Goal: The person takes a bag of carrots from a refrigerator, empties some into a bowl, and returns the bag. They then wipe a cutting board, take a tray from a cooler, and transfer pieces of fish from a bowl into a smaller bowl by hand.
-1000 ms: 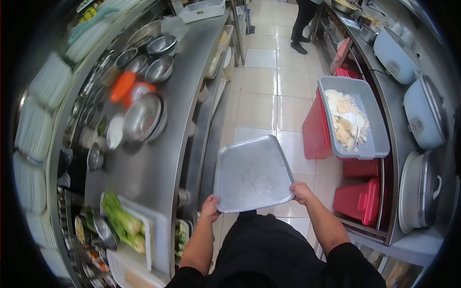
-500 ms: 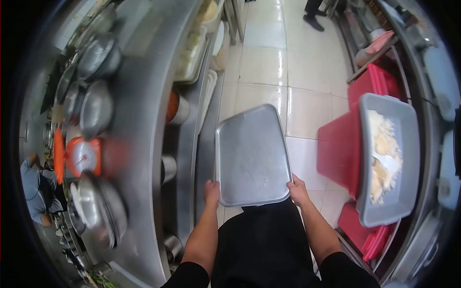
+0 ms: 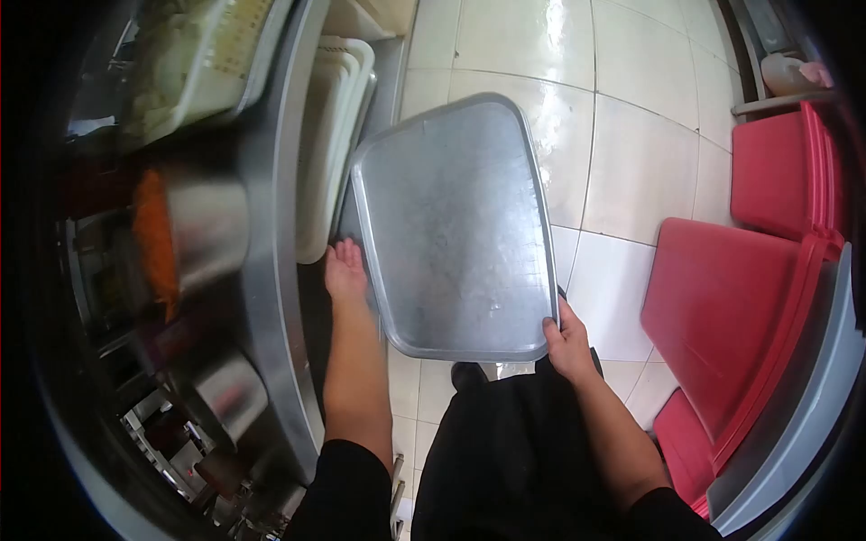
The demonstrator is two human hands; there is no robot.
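A rectangular metal tray (image 3: 456, 230) is held in front of my body, its inside facing me. My right hand (image 3: 568, 341) grips its lower right edge, with the thumb over the rim. My left hand (image 3: 345, 270) is off the tray's rim, palm up with fingers stretched out, just left of the tray. Close above that hand, a stack of white plastic trays (image 3: 327, 153) stands on edge on the lower metal shelf.
On the left shelving are a metal pot with orange contents (image 3: 212, 221), another metal pot (image 3: 233, 397) and a white basket of pale food (image 3: 203, 68). At right stand red bins (image 3: 722, 316) and a grey tub (image 3: 785, 406). Tiled floor (image 3: 631, 162) lies between.
My left hand has let go of the tray and opened beside it. The view has come lower and nearer the left shelves; the tray now sits closer to the white trays.
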